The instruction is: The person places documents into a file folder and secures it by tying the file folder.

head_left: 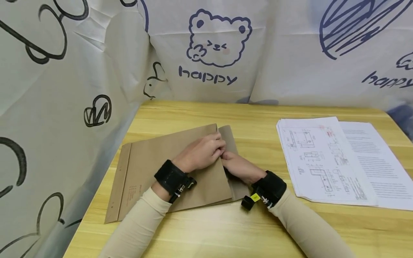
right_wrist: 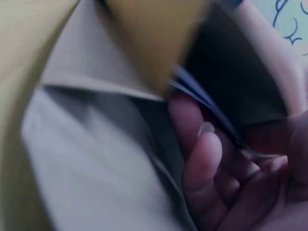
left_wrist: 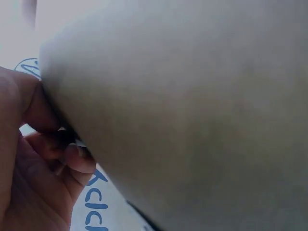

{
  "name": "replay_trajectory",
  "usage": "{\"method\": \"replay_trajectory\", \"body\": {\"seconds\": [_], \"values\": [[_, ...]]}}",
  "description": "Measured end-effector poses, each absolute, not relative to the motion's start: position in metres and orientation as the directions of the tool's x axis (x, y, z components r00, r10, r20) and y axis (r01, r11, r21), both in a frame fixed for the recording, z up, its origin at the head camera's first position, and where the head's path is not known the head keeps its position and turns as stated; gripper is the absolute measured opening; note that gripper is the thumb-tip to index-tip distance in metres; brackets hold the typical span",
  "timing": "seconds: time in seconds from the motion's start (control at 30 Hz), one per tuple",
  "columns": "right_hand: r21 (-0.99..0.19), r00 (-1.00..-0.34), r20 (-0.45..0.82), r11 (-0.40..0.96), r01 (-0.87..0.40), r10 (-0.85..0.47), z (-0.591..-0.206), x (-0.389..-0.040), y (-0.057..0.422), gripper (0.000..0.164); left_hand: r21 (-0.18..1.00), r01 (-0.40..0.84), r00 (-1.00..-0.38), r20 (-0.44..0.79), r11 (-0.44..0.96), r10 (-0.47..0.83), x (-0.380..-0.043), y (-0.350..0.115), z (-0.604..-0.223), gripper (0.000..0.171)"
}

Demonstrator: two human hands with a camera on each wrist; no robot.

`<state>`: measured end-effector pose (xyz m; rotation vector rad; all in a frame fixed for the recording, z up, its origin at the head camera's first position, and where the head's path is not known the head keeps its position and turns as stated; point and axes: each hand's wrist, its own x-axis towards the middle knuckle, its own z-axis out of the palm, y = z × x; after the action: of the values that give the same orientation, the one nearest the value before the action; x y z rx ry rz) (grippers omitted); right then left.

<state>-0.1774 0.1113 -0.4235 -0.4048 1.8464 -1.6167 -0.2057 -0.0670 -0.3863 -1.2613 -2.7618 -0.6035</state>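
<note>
A brown kraft paper file envelope (head_left: 145, 172) lies aslant on the table, its open end to the right with the flap (head_left: 230, 139) folded out. At the mouth, my left hand (head_left: 201, 152) pinches the upper layer's edge and lifts it. That brown layer (left_wrist: 183, 115) fills most of the left wrist view. My right hand (head_left: 242, 167) reaches into the mouth from the right, against the left fingertips. In the right wrist view its curled fingers (right_wrist: 204, 163) hold the edge of some thin white sheets (right_wrist: 195, 89) inside the envelope. Most of these sheets are hidden.
Right of the envelope lies a stack of papers with technical drawings (head_left: 322, 168), overlapping pages of printed text (head_left: 380, 154). The wooden table (head_left: 206, 233) ends at a white cloth backdrop (head_left: 284, 64) with doodles, at the back and left.
</note>
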Motion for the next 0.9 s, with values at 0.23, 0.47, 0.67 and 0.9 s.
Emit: {"method": "replay_trajectory", "body": {"seconds": [0.23,0.47,0.67,0.9], "values": [[-0.958,-0.768,-0.281,0.216,0.188,-0.575,-0.416,-0.176,0.147,0.035,0.317,0.705,-0.688,0.093,0.634,0.720,-0.206,-0.064,-0.390,0.022],[-0.961,-0.822,-0.258,0.221,0.165,-0.507,-0.409,-0.178,0.189,0.041,0.308,0.678,-0.711,0.044,0.667,0.702,-0.205,-0.064,-0.394,0.022],[-0.943,-0.869,-0.243,0.313,0.109,-0.431,-0.404,-0.181,0.229,0.044,0.296,0.684,-0.702,0.021,0.667,0.711,-0.203,-0.063,-0.400,0.021],[-0.940,-0.915,-0.213,0.326,0.098,-0.342,-0.395,-0.185,0.269,0.042,0.318,0.662,-0.718,0.009,0.679,0.696,-0.202,-0.062,-0.398,0.014]]}}
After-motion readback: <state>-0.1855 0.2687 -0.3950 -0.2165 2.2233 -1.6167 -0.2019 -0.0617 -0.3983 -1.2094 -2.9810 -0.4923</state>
